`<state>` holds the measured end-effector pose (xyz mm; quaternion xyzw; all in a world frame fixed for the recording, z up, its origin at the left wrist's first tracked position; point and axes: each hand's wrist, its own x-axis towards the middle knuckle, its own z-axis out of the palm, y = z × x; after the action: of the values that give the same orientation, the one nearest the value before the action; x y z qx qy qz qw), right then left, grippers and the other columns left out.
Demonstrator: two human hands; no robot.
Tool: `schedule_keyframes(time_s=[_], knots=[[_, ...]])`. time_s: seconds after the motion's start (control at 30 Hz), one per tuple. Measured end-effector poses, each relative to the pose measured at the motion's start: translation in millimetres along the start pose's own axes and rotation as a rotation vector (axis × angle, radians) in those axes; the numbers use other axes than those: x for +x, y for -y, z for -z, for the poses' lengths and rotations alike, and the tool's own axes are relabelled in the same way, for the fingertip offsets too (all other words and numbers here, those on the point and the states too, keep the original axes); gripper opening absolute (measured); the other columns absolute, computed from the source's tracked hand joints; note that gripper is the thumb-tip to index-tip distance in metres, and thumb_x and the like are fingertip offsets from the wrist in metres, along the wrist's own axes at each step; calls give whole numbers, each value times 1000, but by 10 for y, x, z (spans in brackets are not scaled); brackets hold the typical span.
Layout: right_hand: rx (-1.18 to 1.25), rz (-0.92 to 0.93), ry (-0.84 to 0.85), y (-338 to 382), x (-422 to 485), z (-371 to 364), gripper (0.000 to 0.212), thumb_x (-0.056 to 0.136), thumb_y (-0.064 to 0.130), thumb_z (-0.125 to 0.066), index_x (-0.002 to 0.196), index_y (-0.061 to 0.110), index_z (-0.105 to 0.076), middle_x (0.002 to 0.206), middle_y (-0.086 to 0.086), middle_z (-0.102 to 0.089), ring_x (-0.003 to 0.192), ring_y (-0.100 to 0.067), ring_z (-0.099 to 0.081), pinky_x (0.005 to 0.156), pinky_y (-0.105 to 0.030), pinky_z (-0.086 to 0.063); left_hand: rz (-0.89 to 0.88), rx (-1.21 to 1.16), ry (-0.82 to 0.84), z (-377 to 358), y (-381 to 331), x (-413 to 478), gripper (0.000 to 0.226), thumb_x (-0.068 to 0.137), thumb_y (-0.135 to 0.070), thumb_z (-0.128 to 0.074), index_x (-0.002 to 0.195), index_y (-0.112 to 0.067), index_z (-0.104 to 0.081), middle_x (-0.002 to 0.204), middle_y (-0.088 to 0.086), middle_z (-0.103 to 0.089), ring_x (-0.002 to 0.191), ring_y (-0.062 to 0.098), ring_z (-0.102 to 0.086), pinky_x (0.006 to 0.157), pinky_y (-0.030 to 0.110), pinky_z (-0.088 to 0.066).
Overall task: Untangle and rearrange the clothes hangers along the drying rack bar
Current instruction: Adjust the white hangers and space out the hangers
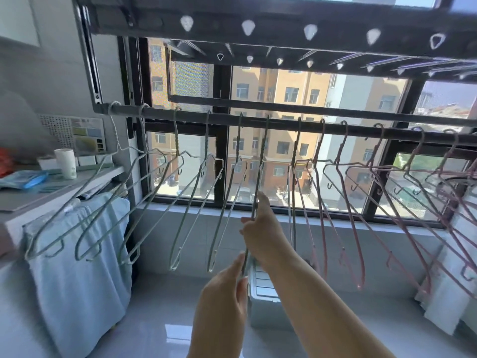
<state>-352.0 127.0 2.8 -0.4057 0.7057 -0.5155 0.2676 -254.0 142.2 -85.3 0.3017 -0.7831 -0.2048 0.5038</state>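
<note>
**Both hands on one hanger at a sunlit window.** A person's left hand point(223, 290) and right hand point(260, 228) hold a pale green wire clothes hanger point(261, 161) whose hook sits over the middle of the dark metal drying rack bar point(281, 124). The right hand grips the wire partway down, its fingers curled round it and one finger lying up along it. The left hand, lower and nearer the camera, pinches the hanger's bottom end between thumb and fingertips. The hanger hangs edge-on to the camera.

Other green wire hangers point(177, 140) are spread out from the bar's left end to its middle. Pink wire hangers point(320, 143) run from there to the bar's right end, where they crowd and overlap. All of them are hooked over the bar.

At left, a white paper cup point(65, 162) stands near the back edge of a grey counter point(51, 192), and a light blue towel point(77, 267) hangs over the counter's near edge. A grey plastic box point(263, 301) sits on the tiled floor below the hands. Orange apartment blocks point(291, 81) fill the window behind the bar.
</note>
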Motion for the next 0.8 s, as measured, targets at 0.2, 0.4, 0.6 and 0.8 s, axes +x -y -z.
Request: schedule_keyframes(time_s=[0.2,0.4,0.6,0.8], knots=[[97,-62,-62,63,-83,99,70,86,-11,-31,146,22,-17,143,-11,-38,69,-5,-44,41,-9,-35,-49,-19,52,-44,7,40,40,66,-1,-76,104,-15,-68,79,-3,-73,69,-1,-64,64,6,-48],[138,-66,-117,107,-92,147,64,89,-10,-34,145,20,-24,133,-11,-48,66,-4,-45,50,-13,-37,-63,-55,80,-55,-53,97,38,72,-2,-72,108,-14,-66,84,-3,-73,71,1,-66,70,1,-44],[133,-31,-161,105,-74,100,64,86,-13,-36,142,17,-30,127,-4,-49,75,-6,-50,59,-17,-40,-68,-45,73,-28,-59,137,35,74,-3,-71,107,-15,-67,86,-5,-73,77,-1,-64,71,-6,-38],[33,-49,-129,175,-166,79,60,91,0,-40,145,13,-16,145,-11,-34,96,-10,-48,78,-22,-42,-69,-90,89,-10,27,89,37,74,-10,-73,109,-17,-65,88,-3,-73,77,-1,-65,70,10,-51]])
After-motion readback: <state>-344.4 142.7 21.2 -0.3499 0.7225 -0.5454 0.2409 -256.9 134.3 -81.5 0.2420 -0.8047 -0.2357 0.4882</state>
